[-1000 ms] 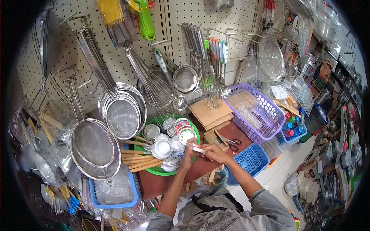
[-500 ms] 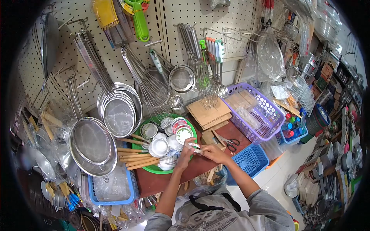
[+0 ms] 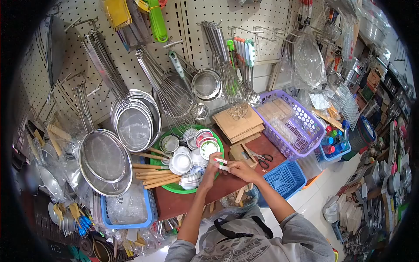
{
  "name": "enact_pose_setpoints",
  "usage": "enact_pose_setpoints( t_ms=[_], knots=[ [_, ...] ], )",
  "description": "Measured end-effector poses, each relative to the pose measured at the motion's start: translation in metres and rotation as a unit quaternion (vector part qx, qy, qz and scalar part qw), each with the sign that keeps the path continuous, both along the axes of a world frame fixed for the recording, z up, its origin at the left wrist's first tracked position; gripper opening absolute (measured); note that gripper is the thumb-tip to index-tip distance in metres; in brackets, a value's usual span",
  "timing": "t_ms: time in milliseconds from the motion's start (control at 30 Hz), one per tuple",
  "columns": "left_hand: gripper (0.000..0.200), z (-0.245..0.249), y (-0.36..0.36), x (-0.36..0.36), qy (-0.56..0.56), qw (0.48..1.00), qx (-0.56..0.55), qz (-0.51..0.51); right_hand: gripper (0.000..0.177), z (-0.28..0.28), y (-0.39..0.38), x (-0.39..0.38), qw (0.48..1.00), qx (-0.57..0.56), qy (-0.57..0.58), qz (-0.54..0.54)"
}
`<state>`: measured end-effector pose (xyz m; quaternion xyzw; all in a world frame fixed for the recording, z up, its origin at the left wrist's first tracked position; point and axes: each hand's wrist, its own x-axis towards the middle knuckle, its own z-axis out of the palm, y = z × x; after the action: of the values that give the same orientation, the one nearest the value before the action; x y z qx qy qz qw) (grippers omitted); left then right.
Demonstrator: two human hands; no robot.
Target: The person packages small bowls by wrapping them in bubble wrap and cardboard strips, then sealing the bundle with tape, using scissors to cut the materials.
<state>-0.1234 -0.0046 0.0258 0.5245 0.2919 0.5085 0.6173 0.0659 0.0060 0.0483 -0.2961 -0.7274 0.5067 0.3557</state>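
Note:
In front of my body, over the red-brown table edge, both hands meet around a small white round piece [image 3: 221, 164] with a reddish mark. Its kind is too small to make out. My left hand [image 3: 212, 168] grips its left side with bent fingers, beside the rim of a green basin [image 3: 171, 188]. On the other side, my right hand [image 3: 241, 170] pinches it with thumb and fingertips. Small white bowls [image 3: 180, 163], patterned dishes [image 3: 209, 149] and wooden-handled tools [image 3: 157, 178] fill the basin.
Brown cardboard sheets [image 3: 238, 123] and black scissors [image 3: 263, 161] lie behind my right hand. A purple basket [image 3: 301, 152] and a blue basket [image 3: 286, 177] stand to the right. Strainers [image 3: 104, 157] and whisks [image 3: 170, 96] hang from the pegboard [image 3: 192, 26].
Both hands stay together on the white piece, which has tilted slightly between the fingers. The view has shifted a little.

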Motion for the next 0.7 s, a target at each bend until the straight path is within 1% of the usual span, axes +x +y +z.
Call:
enact_pose_setpoints(
  t_ms=[67,167,200,267,367,400,467,567,600,667,700],
  knots=[
    [0.052,0.013,-0.006,0.003,0.057,0.996,0.070,0.015,0.025,-0.004,0.000,0.002,0.999,-0.015,-0.029,-0.006],
    [0.059,0.012,-0.004,0.004,0.073,0.996,0.048,0.026,0.026,0.013,-0.006,0.001,0.997,-0.056,-0.054,-0.017],
    [0.058,0.010,-0.004,0.004,0.064,0.997,0.037,0.033,0.026,0.018,-0.010,0.001,0.995,-0.072,-0.059,-0.022],
    [0.057,0.001,-0.001,0.003,0.046,0.998,0.014,0.048,0.027,0.011,-0.008,0.003,0.994,-0.102,-0.038,-0.013],
    [0.056,-0.014,0.005,-0.003,-0.048,0.997,-0.067,-0.015,0.028,0.010,-0.008,0.002,0.991,-0.133,-0.001,0.004],
    [0.056,-0.017,0.007,-0.005,-0.053,0.996,-0.066,-0.028,0.028,0.011,-0.009,0.002,0.990,-0.141,0.012,0.010],
    [0.057,-0.023,0.010,-0.008,-0.064,0.995,-0.065,-0.053,0.028,0.015,-0.010,0.000,0.993,-0.116,0.000,0.005],
    [0.057,-0.008,0.004,0.001,-0.050,0.999,-0.012,-0.011,0.028,0.009,-0.006,-0.003,0.998,-0.052,-0.023,-0.009],
    [0.057,0.000,0.001,0.001,-0.019,1.000,0.009,-0.001,0.028,0.009,-0.006,-0.004,0.999,-0.027,-0.031,-0.015],
    [0.057,0.011,-0.004,0.001,0.043,0.998,0.049,0.020,0.027,0.012,-0.007,-0.004,0.998,-0.045,-0.041,-0.021],
    [0.057,0.007,-0.002,-0.001,0.048,0.998,0.021,0.022,0.026,0.013,-0.007,-0.004,0.997,-0.055,-0.046,-0.023]
  ],
)
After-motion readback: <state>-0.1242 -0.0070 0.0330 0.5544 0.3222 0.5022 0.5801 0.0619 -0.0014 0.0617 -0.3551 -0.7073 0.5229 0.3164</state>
